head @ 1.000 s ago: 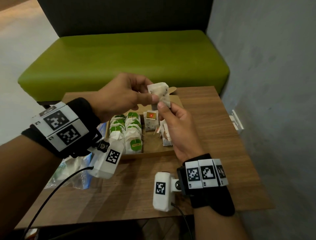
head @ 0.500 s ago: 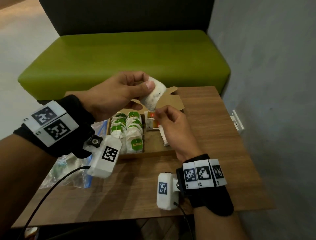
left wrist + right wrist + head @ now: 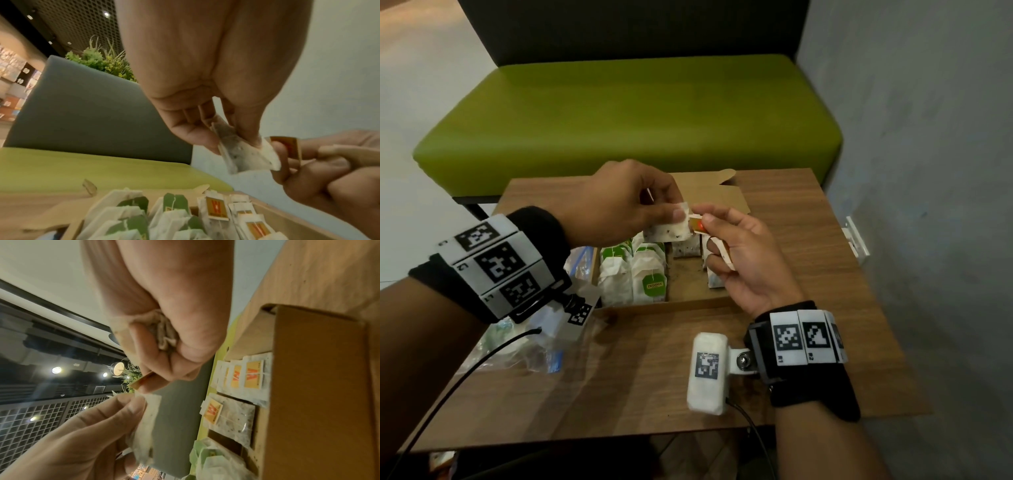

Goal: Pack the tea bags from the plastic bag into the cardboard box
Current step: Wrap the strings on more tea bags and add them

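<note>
Since a moment ago both hands have sunk lower, closer to the open brown cardboard box (image 3: 698,303) on the wooden surface (image 3: 619,377). The left hand (image 3: 619,202) pinches a white speckled paper tea bag (image 3: 671,231); the right hand (image 3: 743,260) pinches its orange-and-yellow tag (image 3: 697,226) and grips more bags. A clear plastic bag (image 3: 517,346) lies left of the box.
</note>
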Tool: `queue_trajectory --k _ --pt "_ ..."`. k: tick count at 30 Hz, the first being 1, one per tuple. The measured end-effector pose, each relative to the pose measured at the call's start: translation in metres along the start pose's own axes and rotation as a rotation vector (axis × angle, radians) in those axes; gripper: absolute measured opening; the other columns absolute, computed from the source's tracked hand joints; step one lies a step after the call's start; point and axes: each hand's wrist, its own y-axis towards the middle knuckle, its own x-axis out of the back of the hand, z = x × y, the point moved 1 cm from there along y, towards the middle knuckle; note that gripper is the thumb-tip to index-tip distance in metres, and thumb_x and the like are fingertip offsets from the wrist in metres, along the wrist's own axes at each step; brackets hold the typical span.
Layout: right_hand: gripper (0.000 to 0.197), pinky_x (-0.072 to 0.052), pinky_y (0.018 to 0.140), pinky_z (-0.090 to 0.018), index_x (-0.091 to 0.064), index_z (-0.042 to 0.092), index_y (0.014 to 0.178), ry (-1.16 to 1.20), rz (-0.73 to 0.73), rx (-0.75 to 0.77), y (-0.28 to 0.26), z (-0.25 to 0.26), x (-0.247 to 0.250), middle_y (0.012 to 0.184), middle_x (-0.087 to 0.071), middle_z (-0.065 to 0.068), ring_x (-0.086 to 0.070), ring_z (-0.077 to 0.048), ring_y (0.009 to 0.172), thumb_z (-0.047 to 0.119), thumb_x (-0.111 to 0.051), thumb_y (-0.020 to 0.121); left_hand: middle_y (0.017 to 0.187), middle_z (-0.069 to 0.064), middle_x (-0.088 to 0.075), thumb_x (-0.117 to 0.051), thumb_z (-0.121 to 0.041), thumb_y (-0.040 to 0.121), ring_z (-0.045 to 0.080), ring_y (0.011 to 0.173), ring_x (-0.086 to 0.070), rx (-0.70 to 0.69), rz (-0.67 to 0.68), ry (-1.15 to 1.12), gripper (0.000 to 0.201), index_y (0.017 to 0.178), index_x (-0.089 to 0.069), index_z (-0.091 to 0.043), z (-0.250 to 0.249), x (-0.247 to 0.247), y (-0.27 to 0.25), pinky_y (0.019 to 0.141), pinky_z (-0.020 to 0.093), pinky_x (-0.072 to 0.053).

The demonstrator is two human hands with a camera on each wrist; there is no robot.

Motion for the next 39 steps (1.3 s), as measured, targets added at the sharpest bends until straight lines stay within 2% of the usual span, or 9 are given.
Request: queue_trajectory --k 8,13,17,24,26,29,33,36,39 --pt "0.007 -0.036 0.039 -0.014 -0.068 0.013 0.091 -0.060 -0.127 0.016 0.002 -0.004 0.001 0.082 -0.066 -0.002 -0.052 -0.001 0.048 0.006 -0.069 0.091 0.075 -0.016 -0.062 -0.055 -0.038 0.098 -0.026 0.057 -0.047 0.050 -0.094 0.117 0.022 0.094 -0.070 -0.021 -0.005 -0.008 -0.003 0.047 -0.002 -0.032" --pt "0.014 -0.045 0.045 -0.015 -0.065 0.010 0.094 -0.155 -0.179 0.163 0.002 -0.004 -0.001 0.082 -0.069 -0.001 -0.063 0.002 0.057 0.001 -0.073 0.087 0.075 0.008 -0.068 -0.057 -0.032 0.098 -0.003 0.052 -0.054 0.154 -0.021 -0.237 0.025 0.089 -0.070 -0.012 -0.002 -0.017 0.001 0.047 0.007 -0.042" --pt "0.019 -0.056 0.063 -0.020 -0.066 0.007 0.098 -0.197 -0.167 0.218 0.004 -0.005 0.000 0.082 -0.073 -0.005 -0.071 -0.010 0.075 0.003 -0.078 0.084 0.073 -0.001 -0.067 -0.054 -0.035 0.098 -0.002 0.057 -0.059 0.156 0.055 -0.329 0.030 0.089 -0.070 -0.012 0.003 -0.018 0.001 0.052 0.012 -0.047" --pt "0.016 -0.060 0.080 -0.032 -0.069 0.013 0.099 -0.319 -0.223 0.200 0.005 -0.008 0.005 0.096 -0.076 -0.009 -0.073 -0.021 0.093 0.019 -0.078 0.087 0.075 0.007 -0.071 -0.068 -0.031 0.088 0.011 0.063 -0.058 0.130 0.065 -0.360 0.017 0.088 -0.072 -0.016 0.012 -0.020 0.006 0.057 0.030 -0.046" --pt "0.013 -0.059 0.085 -0.035 -0.070 0.019 0.101 -0.373 -0.229 0.147 0.006 -0.007 0.009 0.100 -0.075 -0.005 -0.072 -0.019 0.098 0.027 -0.074 0.091 0.071 0.005 -0.070 -0.070 -0.028 0.086 0.009 0.061 -0.058 0.142 0.057 -0.403 0.015 0.089 -0.072 -0.014 0.012 -0.022 0.009 0.056 0.028 -0.045" --pt "0.015 -0.057 0.088 -0.037 -0.072 0.020 0.105 -0.509 -0.138 0.108 0.006 -0.009 0.010 0.100 -0.076 -0.002 -0.071 -0.015 0.097 0.030 -0.069 0.094 0.073 0.009 -0.069 -0.072 -0.028 0.081 0.008 0.062 -0.063 0.161 0.055 -0.468 0.024 0.093 -0.070 -0.007 0.013 -0.026 0.011 0.053 0.021 -0.049" --pt "0.011 -0.056 0.090 -0.047 -0.073 0.019 0.100 -0.612 -0.092 0.155 0.007 -0.013 0.008 0.096 -0.076 -0.005 -0.071 -0.022 0.095 0.027 -0.067 0.096 0.088 0.021 -0.069 -0.072 -0.018 0.086 0.020 0.073 -0.070 0.160 0.013 -0.514 0.017 0.092 -0.067 -0.003 0.016 -0.029 0.012 0.066 0.031 -0.060" --pt "0.009 -0.057 0.088 -0.047 -0.071 0.026 0.100 -0.679 -0.057 0.162 0.006 -0.016 0.008 0.088 -0.075 0.003 -0.070 -0.015 0.090 0.030 -0.064 0.097 0.092 0.019 -0.068 -0.073 -0.018 0.083 0.023 0.077 -0.073 0.152 -0.040 -0.523 0.016 0.088 -0.067 -0.005 0.017 -0.028 0.010 0.073 0.040 -0.061" --pt "0.008 -0.054 0.079 -0.042 -0.069 0.028 0.092 -0.695 -0.076 0.162 0.005 -0.015 0.008 0.076 -0.073 0.003 -0.068 -0.013 0.080 0.034 -0.065 0.097 0.086 0.012 -0.070 -0.076 -0.023 0.081 0.019 0.073 -0.071 0.148 -0.061 -0.468 0.015 0.084 -0.069 -0.009 0.019 -0.026 0.010 0.066 0.035 -0.058"
